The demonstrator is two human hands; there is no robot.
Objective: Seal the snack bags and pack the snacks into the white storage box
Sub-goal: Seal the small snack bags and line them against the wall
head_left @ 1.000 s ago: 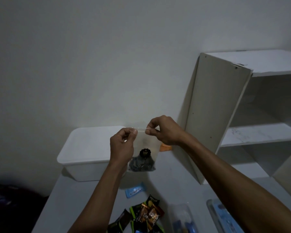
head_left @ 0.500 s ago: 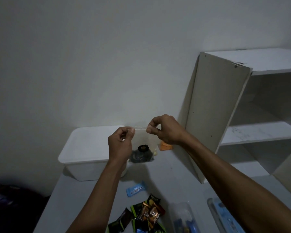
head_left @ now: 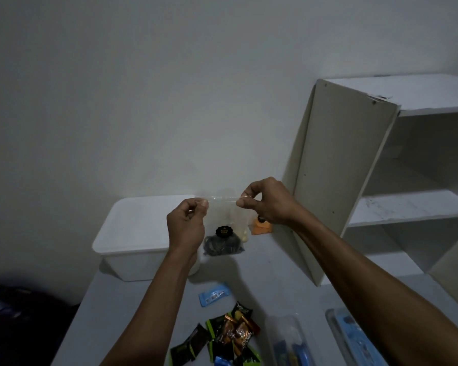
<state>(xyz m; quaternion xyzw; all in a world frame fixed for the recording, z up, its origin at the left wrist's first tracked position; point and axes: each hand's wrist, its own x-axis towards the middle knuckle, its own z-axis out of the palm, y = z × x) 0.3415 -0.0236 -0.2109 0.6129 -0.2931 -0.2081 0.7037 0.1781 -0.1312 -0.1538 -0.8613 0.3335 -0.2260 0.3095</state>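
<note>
**Both hands pinch the bag's top edge**

At frame centre, the left hand (head_left: pixel 186 225) and right hand (head_left: pixel 265 202) each pinch one end of the clear snack bag (head_left: pixel 224 235) top strip. The bag hangs before the white storage box (head_left: pixel 135 233), lid on.

Print shows on the snack wrappers (head_left: pixel 236 336) and the bag's black label (head_left: pixel 224 231); none is legible.
</note>
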